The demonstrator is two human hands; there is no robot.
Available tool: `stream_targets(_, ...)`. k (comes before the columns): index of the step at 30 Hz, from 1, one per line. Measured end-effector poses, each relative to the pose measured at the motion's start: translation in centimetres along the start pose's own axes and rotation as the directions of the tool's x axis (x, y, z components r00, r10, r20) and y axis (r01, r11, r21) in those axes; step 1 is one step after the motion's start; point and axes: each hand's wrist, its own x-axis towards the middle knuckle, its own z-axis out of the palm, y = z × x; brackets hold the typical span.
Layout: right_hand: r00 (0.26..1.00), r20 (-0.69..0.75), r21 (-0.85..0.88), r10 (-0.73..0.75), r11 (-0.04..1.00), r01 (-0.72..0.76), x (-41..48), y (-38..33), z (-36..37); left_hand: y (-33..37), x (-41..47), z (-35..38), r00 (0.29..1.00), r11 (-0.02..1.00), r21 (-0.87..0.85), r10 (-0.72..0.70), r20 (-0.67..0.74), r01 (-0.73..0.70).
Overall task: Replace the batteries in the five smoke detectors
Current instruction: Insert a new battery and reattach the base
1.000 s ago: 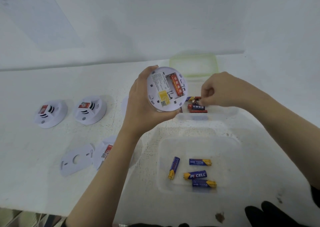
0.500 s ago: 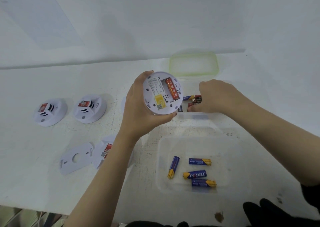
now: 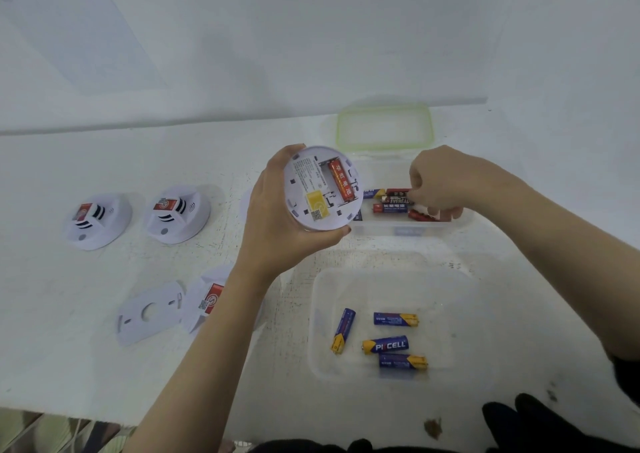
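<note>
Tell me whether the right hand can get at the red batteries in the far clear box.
Probably yes: the right hand is inside the open box, fingers among the batteries; the green-rimmed lid lies off behind it.

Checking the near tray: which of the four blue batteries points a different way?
The leftmost battery in the near tray: it lies almost lengthwise, gold end nearest the person, while the other three lie crosswise to its right.
</note>
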Motion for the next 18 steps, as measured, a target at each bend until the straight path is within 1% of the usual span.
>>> stream_targets(2, 1.000, 0.011, 0.045, -0.015, 0.999, 0.015, 0.0, 0.3, -0.2, 0.0, 0.0, 0.0, 1.000, 1.000, 0.002, 0.001, 0.001, -0.001)
stream_targets(7, 0.995, 0.065, -0.003, -0.079, 0.997, 0.079, -0.5, 0.5, -0.8, -0.1, 0.1, -0.1, 1.000, 1.000, 0.006, -0.007, -0.003, 0.007)
stream_targets(11, 0.991, 0.006, -0.132, -0.131, 0.983, 0.130, 0.1, 0.4, 0.2, -0.1, 0.1, -0.1, 1.000, 1.000, 0.004, -0.007, -0.010, 0.007)
stream_targets(13, 0.988, -0.015, -0.128, -0.155, 0.980, 0.152, 0.3, 0.5, 0.4, -0.2, 0.1, -0.1, 1.000, 1.000, 0.000, -0.009, -0.012, 0.009)
stream_targets(15, 0.982, -0.039, -0.024, -0.187, 0.982, 0.186, 0.2, 0.9, 0.2, -0.2, 0.0, -0.1, 1.000, 1.000, -0.001, -0.010, -0.012, 0.010)
stream_targets(18, 0.970, -0.083, 0.235, -0.228, 0.942, 0.242, -0.5, 1.7, -0.4, -0.1, -0.1, -0.1, 1.000, 1.000, -0.011, -0.015, -0.011, 0.015)
